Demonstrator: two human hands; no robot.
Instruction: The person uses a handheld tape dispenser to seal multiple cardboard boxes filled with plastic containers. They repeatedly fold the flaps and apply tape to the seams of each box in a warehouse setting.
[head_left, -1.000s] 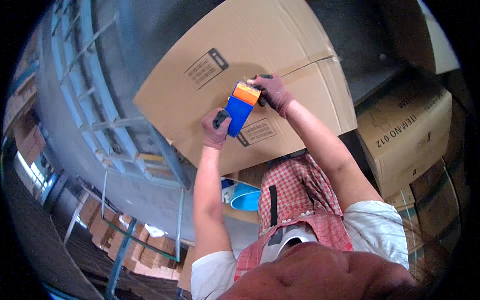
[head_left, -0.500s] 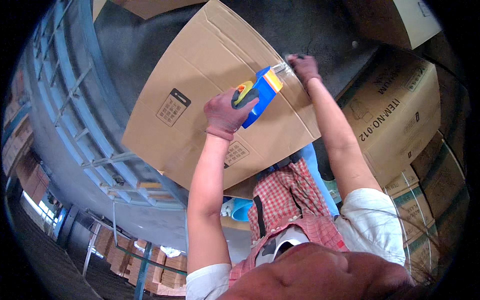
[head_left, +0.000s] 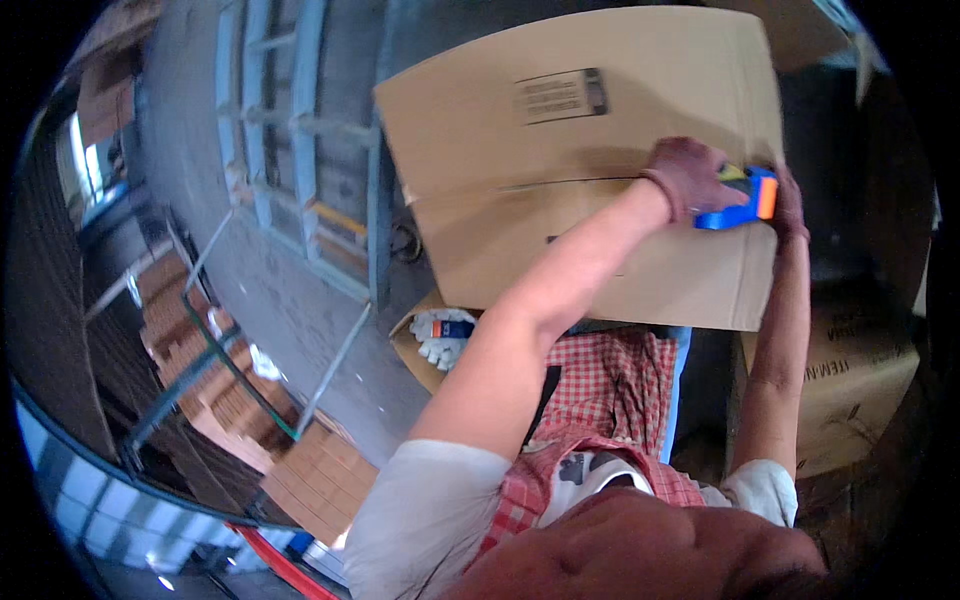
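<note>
My left hand (head_left: 690,180), in a dark reddish glove, is closed around a blue tape dispenser (head_left: 735,210) with an orange front end and some yellow near its grip. The dispenser rests against the right part of a large brown cardboard carton (head_left: 600,140). A fold or seam runs across the carton's upper face, and a printed label sits near its far side. My right hand (head_left: 791,208), gloved alike, lies along the carton's right edge, close to the dispenser's orange end. Its fingers are partly hidden and blurred.
A small open box of white pieces (head_left: 440,350) stands below the carton's left side. Blue metal racking (head_left: 300,130) is at the far left. Stacked brown cartons (head_left: 320,480) lie at the lower left, and another printed carton (head_left: 850,390) stands right of my right arm.
My view has turned, so the carton appears rotated and further right. The dispenser has moved to the carton's right edge, and my two hands are closer together. The clear tape strip between them no longer shows.
</note>
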